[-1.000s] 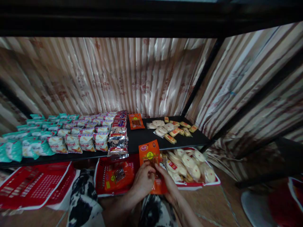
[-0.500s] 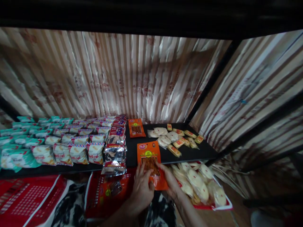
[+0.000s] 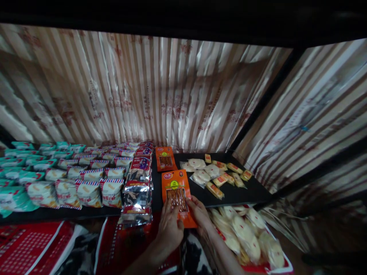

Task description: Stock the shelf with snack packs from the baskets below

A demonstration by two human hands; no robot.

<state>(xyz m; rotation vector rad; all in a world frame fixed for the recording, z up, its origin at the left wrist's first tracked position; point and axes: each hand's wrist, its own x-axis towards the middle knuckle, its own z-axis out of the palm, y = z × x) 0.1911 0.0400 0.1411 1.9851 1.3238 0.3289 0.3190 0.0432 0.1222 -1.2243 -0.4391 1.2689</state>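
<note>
Between my two hands is an orange snack packet with a clear window showing brown sticks. My left hand grips its lower left side, fingers over the front. On its lower right edge, my right hand is closed with the thumb in front. The packet is tilted over the front part of the black shelf. Behind it a second orange packet lies on the shelf near the back. Left of both stands a row of dark red and silver packets.
Striped snack bags and teal bags fill the shelf's left. To the right lie wrapped white rounds and small yellow packets. Below are a box of pale round packs and red bags. A black post rises behind.
The held packet has moved slightly left and up towards the packet behind it, with both hands still on it. The camera view has shifted a little.
</note>
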